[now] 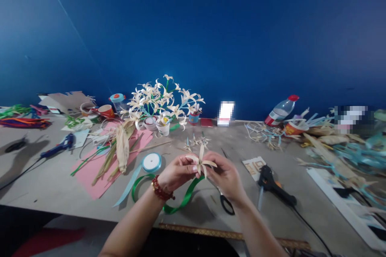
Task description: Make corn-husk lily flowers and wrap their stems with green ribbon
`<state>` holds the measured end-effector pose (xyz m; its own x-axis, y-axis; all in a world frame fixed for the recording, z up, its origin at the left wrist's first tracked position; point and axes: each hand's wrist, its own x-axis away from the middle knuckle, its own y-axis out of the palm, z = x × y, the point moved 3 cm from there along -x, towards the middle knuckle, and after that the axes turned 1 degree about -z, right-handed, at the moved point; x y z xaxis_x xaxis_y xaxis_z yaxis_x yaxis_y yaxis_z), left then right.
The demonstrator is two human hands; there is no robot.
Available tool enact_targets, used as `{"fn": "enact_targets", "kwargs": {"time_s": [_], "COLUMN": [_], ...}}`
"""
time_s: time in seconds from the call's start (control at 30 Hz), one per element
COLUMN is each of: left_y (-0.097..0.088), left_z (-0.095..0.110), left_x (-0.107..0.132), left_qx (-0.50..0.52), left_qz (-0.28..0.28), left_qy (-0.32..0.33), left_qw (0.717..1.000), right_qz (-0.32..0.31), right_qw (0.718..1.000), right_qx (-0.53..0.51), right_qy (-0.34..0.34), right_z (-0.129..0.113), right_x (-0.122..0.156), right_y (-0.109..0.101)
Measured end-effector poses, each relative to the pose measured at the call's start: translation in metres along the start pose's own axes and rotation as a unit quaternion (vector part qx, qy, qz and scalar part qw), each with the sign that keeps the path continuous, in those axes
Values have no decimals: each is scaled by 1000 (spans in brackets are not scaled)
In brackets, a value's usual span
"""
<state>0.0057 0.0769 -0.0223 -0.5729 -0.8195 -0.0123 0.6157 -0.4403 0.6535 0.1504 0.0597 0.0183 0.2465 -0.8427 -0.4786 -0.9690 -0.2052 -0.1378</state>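
Flower (201, 162) of pale husk strips sits just above the near edge of the bench (45, 184), pinched between the left hand (176, 173) and right hand (225, 176); both sets of fingers (187, 167) are closed on its base, which they hide, so only the spreading petals show. A red bracelet (161, 190) circles the left wrist. Behind that wrist a green ribbon (178, 205) loops on the bench, part of it covered by the arm. Scissors (225, 203) lie under the right hand, with only one handle ring and a bit of blade in sight. To the right rests a black glue gun (273, 184), its cord cut off at the lower edge. Left of the hands stands a pale blue spool (151, 162), then a pink sheet (90, 176) carrying husks (122, 150). Farther back a bouquet (163, 98) of like flowers rises from small cups, and a bottle (281, 109) leans among litter that is hard to make out. Two patches near the blue wall (241, 40) are blurred.
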Motion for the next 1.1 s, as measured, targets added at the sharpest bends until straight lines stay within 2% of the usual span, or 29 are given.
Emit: {"fn": "enact_targets", "kwargs": {"time_s": [0.1,0.23,0.4,0.53,0.7,0.93,1.1], "left_y": [3,7,13,18,18,17,23], "left_z": [1,1,5,10,9,1,5], "left_x": [-1,-1,3,8,11,10,10], "left_qx": [-2,-4,-71,-143,-174,-114,-131], "left_qz": [-9,1,67,131,152,117,106], "left_qy": [1,35,152,196,200,169,181], "left_qw": [1000,999,984,961,952,972,969], "right_qz": [-21,3,39,48,67,71,50], "right_qw": [1000,1000,999,998,997,997,998], "right_qx": [-1,-8,4,-9,-9,19,32], "right_qy": [17,22,32,32,33,20,7], "right_z": [-1,-1,2,3,-4,-7,-7], "right_x": [-4,-4,-3,-2,-3,-3,-3], "right_y": [0,-2,-2,0,2,-1,-4]}}
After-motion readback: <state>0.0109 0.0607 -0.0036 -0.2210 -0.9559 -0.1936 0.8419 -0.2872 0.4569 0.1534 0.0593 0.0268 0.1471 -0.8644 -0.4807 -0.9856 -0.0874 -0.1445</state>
